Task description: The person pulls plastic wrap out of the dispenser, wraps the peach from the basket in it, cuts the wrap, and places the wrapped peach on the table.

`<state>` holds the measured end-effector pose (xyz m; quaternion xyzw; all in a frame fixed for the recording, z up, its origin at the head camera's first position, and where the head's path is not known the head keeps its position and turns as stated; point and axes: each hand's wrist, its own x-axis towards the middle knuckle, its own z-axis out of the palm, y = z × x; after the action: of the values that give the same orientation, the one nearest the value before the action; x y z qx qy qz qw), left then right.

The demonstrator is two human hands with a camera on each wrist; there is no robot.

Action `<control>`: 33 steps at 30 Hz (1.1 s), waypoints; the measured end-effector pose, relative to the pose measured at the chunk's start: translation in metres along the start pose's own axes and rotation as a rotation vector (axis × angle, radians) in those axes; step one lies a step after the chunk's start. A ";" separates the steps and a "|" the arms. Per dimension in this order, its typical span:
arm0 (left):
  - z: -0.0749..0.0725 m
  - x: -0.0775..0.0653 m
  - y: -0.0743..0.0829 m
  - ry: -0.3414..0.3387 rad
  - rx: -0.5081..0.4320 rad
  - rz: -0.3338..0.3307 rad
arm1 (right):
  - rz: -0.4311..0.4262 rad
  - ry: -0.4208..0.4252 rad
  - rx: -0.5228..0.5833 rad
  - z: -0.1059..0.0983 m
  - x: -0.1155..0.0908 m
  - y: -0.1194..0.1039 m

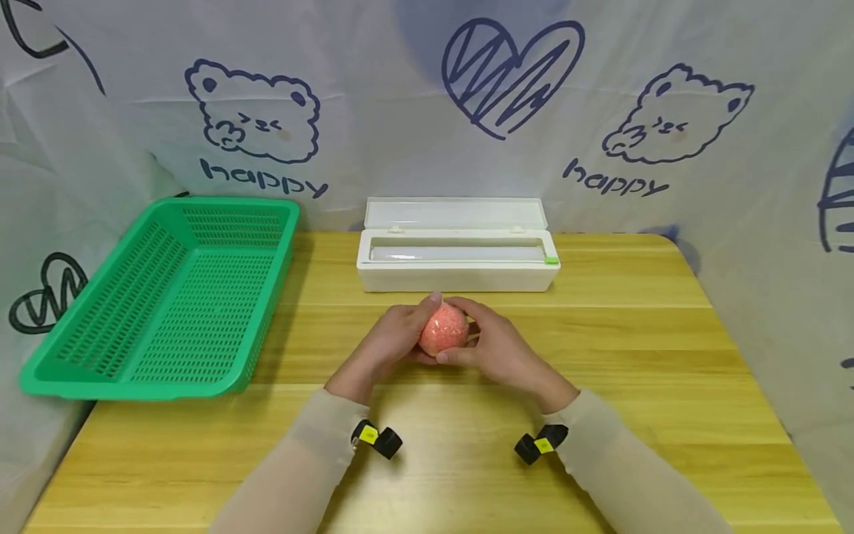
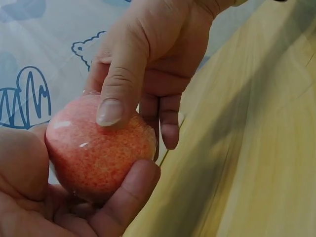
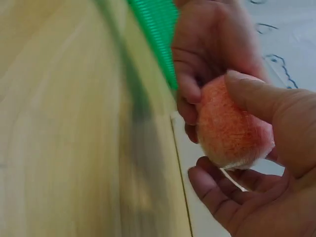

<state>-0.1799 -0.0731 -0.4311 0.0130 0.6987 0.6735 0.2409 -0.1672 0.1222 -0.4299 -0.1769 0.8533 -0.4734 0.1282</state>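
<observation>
A round pinkish-red apple (image 1: 443, 330) with clear plastic film around it is held above the table, in front of a white cling film dispenser (image 1: 458, 278). My left hand (image 1: 395, 335) grips its left side, the thumb up along the far edge. From the right, my right hand (image 1: 502, 347) grips it too, with the thumb on the near side. In the left wrist view the film on the apple (image 2: 98, 153) looks glossy and lies close to the skin. The underside of the apple (image 3: 232, 128) shows some bunched film in the right wrist view.
The dispenser's lid (image 1: 457, 213) stands raised at the back, and a small green slider (image 1: 551, 260) sits at its right end. On the left is a green plastic basket (image 1: 230, 389) with perforated sides. A printed white cloth (image 1: 387, 126) hangs behind the wooden table (image 1: 640, 326).
</observation>
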 end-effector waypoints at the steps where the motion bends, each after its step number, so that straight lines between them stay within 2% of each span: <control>1: 0.000 0.000 0.000 0.001 -0.013 -0.005 | -0.006 0.011 -0.023 0.001 0.000 0.002; 4: -0.002 -0.001 -0.002 0.056 -0.014 -0.019 | 0.006 0.039 -0.040 0.000 -0.001 0.009; 10: -0.011 0.000 -0.009 0.256 0.101 0.000 | 0.020 0.034 -0.053 -0.004 0.003 0.030; 14: -0.017 -0.003 -0.014 0.300 0.165 0.017 | 0.018 0.027 -0.081 -0.006 0.008 0.041; 24: -0.019 -0.008 -0.018 0.287 0.325 0.068 | -0.012 -0.011 -0.134 -0.006 0.013 0.046; 27: -0.015 -0.007 -0.022 0.230 0.275 0.065 | -0.040 -0.007 -0.168 -0.004 0.012 0.046; 30: -0.009 -0.006 -0.024 0.154 0.146 0.051 | -0.064 0.012 -0.205 -0.003 0.011 0.045; 33: -0.005 -0.005 -0.025 0.116 0.047 0.040 | -0.068 0.034 -0.227 -0.001 0.011 0.043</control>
<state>-0.1696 -0.0816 -0.4538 -0.0063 0.7267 0.6612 0.1861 -0.1855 0.1391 -0.4671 -0.2112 0.8970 -0.3807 0.0767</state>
